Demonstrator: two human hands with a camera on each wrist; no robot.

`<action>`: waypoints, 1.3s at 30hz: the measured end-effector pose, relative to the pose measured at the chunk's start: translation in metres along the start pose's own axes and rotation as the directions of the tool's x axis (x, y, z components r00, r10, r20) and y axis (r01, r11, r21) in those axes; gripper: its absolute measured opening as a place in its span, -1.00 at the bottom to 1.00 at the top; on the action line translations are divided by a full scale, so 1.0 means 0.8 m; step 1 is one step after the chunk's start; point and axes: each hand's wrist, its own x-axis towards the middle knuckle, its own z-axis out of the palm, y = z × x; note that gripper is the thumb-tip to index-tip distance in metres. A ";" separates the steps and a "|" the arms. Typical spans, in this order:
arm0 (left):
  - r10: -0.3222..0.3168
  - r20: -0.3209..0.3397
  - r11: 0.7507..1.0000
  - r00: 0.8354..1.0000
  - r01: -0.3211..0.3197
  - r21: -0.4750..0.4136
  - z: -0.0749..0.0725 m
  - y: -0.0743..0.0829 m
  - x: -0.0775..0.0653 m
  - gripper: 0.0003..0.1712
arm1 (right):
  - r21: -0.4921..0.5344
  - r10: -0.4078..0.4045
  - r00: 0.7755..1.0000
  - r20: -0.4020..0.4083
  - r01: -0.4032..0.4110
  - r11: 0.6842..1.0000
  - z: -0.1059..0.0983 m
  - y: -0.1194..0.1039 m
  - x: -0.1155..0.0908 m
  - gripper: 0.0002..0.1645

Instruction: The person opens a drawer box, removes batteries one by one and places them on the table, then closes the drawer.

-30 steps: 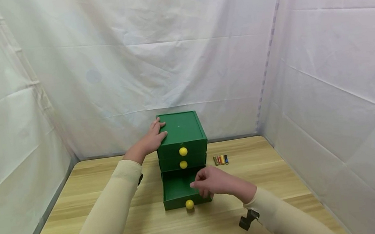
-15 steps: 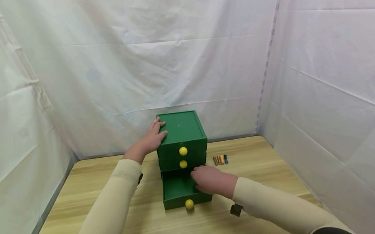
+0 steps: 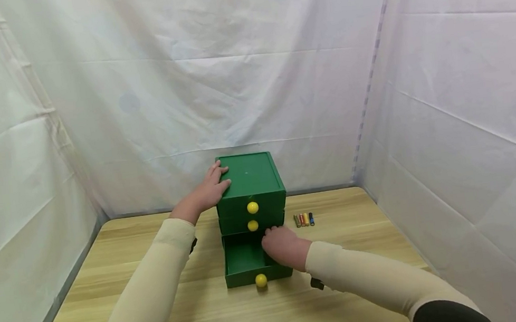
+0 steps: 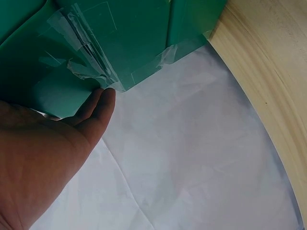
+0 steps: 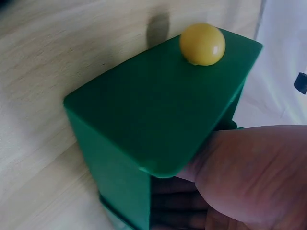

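A green drawer cabinet (image 3: 248,175) with round yellow knobs stands on the table. Its bottom drawer (image 3: 247,277) is pulled out. My left hand (image 3: 206,192) rests on the cabinet's top left edge, fingers spread; in the left wrist view, two straight fingers (image 4: 101,110) lie by the taped green side. My right hand (image 3: 287,245) reaches into the right part of the pulled-out drawer. From the right wrist, the drawer front with its yellow knob (image 5: 202,44) hides part of this hand, and its shaded fingers (image 5: 180,201) show beside the side wall; I cannot tell whether they hold anything.
Several small batteries (image 3: 304,220) lie in a row on the wooden table (image 3: 357,234), right of the cabinet. The two upper drawers are closed. White cloth (image 3: 239,78) hangs behind and on both sides.
My right hand has moved from above the drawer's front right part down and farther back into it. The left hand, cabinet and batteries stay where they were.
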 end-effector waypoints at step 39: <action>0.005 0.012 1.000 1.000 -0.004 -0.014 0.000 -0.001 0.001 -0.28 | -0.068 -0.011 0.993 0.121 0.019 0.998 0.020 -0.007 0.030 -0.74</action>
